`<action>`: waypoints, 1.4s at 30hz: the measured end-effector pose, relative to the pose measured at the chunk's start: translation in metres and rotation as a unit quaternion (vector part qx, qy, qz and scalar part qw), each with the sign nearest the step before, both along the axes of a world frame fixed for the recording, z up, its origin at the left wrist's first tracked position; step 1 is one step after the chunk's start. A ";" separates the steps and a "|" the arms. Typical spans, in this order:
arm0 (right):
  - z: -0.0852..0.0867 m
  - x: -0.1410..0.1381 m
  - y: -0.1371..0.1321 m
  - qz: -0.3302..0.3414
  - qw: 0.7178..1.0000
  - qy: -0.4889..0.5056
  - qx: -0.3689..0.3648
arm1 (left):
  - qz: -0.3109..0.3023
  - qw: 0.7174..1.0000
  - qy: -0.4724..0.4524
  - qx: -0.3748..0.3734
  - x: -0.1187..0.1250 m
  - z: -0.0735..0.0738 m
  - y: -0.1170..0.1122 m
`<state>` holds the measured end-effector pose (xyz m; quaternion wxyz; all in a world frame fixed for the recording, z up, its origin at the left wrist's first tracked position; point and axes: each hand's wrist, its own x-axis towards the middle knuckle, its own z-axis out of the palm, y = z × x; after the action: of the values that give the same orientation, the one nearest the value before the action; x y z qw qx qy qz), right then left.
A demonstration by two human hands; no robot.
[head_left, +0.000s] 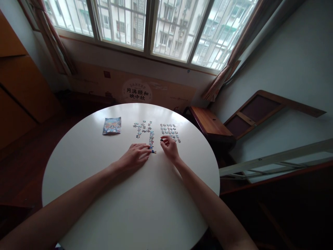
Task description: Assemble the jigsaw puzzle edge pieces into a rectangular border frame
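A narrow strip of joined jigsaw pieces [151, 139] runs toward me on the white round table, its near end turning right. My left hand [135, 154] lies low over the table with its fingers stretched out, the fingertips touching the strip's near end. Just right of the strip, my right hand [169, 148] pinches a small dark puzzle piece [161, 140] between thumb and fingers. Loose puzzle pieces [139, 125] are scattered left of the strip's far end. More loose pieces [168, 129] lie in rows beyond my right hand, which partly covers them.
A printed picture sheet [112, 125] lies at the table's [125, 215] far left. Beyond the far edge are a poster [104, 81] and barred windows. A wooden bench [209, 119] stands at the right, orange cabinets [20, 90] at the left.
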<state>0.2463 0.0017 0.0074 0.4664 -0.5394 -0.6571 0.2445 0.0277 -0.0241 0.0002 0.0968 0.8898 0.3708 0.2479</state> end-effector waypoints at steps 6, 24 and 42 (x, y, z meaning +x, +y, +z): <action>-0.008 0.001 -0.008 -0.018 0.998 0.061 -0.021 | -0.010 1.000 0.029 -0.006 -0.002 0.000 0.001; -0.005 0.010 -0.010 -0.016 0.998 0.064 -0.007 | -0.011 1.000 0.028 0.008 -0.002 -0.001 0.001; -0.004 0.007 -0.018 0.040 0.998 -0.035 -0.022 | -0.015 1.000 0.021 0.014 -0.001 0.004 -0.002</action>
<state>0.2536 -0.0160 0.0035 0.4211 -0.5310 -0.6884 0.2586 0.0264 -0.0265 0.0040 0.0804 0.9015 0.3555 0.2332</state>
